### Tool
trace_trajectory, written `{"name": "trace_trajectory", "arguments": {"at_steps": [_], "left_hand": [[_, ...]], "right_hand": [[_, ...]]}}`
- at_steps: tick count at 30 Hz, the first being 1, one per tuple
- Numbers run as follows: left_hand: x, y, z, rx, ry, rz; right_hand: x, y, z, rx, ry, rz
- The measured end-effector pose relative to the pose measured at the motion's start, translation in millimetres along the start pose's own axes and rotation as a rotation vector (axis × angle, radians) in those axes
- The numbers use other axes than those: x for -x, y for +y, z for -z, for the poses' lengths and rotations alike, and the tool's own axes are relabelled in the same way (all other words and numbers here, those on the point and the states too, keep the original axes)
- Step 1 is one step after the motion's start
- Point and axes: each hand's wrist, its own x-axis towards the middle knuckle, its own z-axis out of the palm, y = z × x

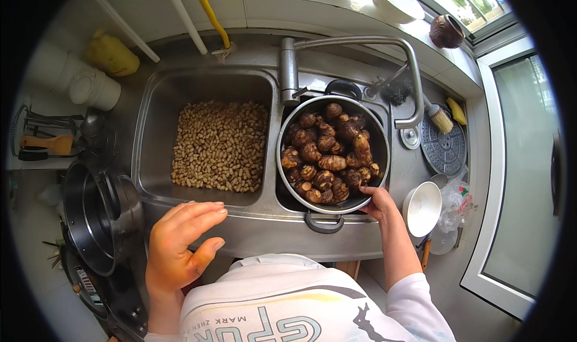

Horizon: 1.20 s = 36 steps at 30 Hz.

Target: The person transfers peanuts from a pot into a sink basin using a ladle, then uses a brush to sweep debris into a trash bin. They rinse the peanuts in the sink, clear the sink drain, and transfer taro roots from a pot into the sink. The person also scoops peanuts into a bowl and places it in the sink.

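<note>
My right hand (380, 203) grips the near right rim of a round metal pot (283, 180), thumb on the inside. Brown taro corms (332, 163) fill much of this pot, which sits over the right sink basin with a black handle (324, 223) towards me. My left hand (185, 243) is raised before the sink's front edge, fingers apart, holding nothing. Beyond it, the left steel basin (155, 130) holds a layer of unshelled peanuts (221, 148). A steel faucet (351, 40) rises behind the pot, its spout bending down on the pot's right.
Left stand a dark pot (90, 220) and a rack of utensils (54, 139). Right of the sink are a white bowl (422, 209), a plastic bag (453, 202), a grey perforated steamer plate (444, 148) and a brush (439, 118). A brown jar (446, 31) is on the sill.
</note>
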Motion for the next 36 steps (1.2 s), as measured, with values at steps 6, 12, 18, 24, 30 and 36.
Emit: {"name": "trace_trajectory", "arguments": {"at_steps": [6, 12, 18, 24, 30, 36], "left_hand": [[-4.6, -2.0, 2.0, -0.018, 0.033, -0.026], [2.1, -18.1, 4.0, -0.010, 0.073, -0.004], [0.0, -35.4, 15.9, 0.020, 0.096, 0.016], [-24.4, -52.5, 35.7, 0.090, 0.050, 0.059], [-13.7, -68.0, 47.4, 0.141, 0.045, 0.091], [14.1, -88.6, 53.5, 0.163, 0.070, 0.052]], "right_hand": [[7.6, 5.5, 5.6, -0.013, 0.029, 0.100], [39.2, -13.4, 11.5, 0.025, 0.013, 0.077], [81.1, -24.0, -3.2, -0.019, 0.115, 0.034], [110.0, -17.2, -0.1, -0.138, 0.202, -0.084], [137.8, -10.3, -9.0, -0.249, 0.174, -0.049], [156.4, -1.0, -29.9, -0.338, 0.183, 0.066]]}}
